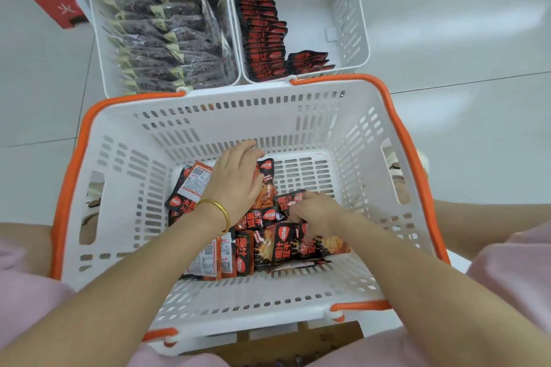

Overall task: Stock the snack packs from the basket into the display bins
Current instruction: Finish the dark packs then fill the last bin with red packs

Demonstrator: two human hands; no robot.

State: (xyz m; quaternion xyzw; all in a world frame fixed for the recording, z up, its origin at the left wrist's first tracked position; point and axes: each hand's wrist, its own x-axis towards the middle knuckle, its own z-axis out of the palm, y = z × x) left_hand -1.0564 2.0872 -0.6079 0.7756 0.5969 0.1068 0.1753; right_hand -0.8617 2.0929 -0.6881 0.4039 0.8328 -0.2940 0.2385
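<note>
Snack packs (pixel 268 244) lie jumbled in the basket (pixel 208 116); our left hand (pixel 235 182) curls its grip round one, our right hand (pixel 316 213) pinches another. We judge slick wrappers may slip, landing short of the right bin (pixel 353 9).

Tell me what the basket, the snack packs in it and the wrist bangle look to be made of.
The basket: moulded white plastic, matte, with slotted walls; orange handles look plastic too. The snack packs: thin printed plastic film, glossy, crinkled with glints. The bangle: gold-coloured metal by its shine, though plating can't be ruled out.
</note>
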